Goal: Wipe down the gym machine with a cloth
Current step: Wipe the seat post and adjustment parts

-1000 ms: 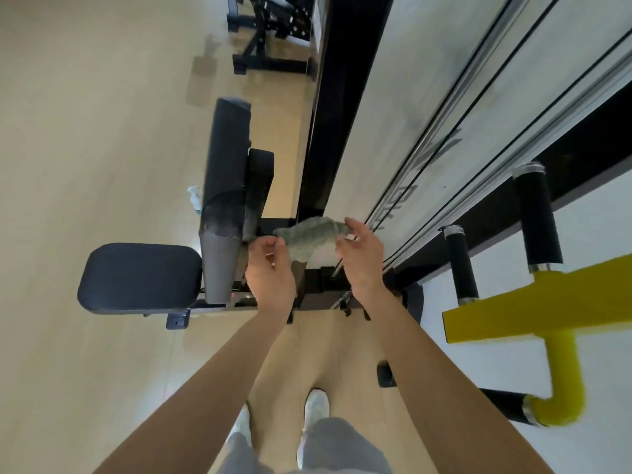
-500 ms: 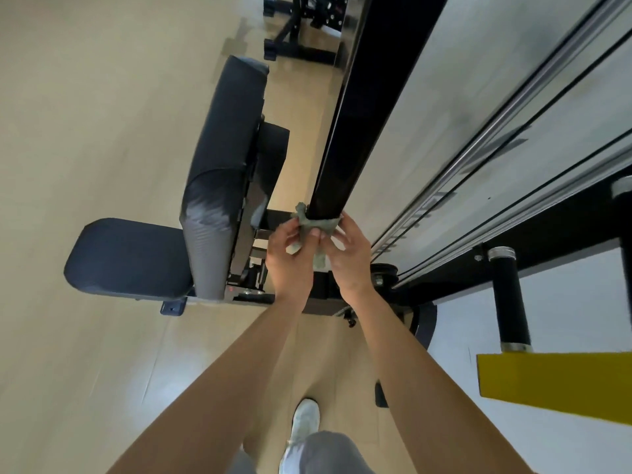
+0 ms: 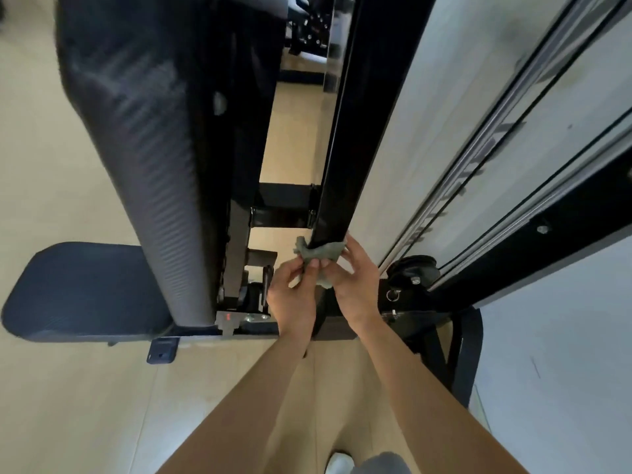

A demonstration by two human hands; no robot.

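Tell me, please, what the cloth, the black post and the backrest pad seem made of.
Cloth: soft matte grey-green fabric; it crumples. Black post: probably painted metal, glossy; it mirrors its surroundings. Backrest pad: likely dark vinyl over padding; fine ribbed texture, dull sheen.

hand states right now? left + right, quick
Left hand: closed, pinching the green cloth.
Right hand: closed, gripping the same cloth where it wraps the black upright.
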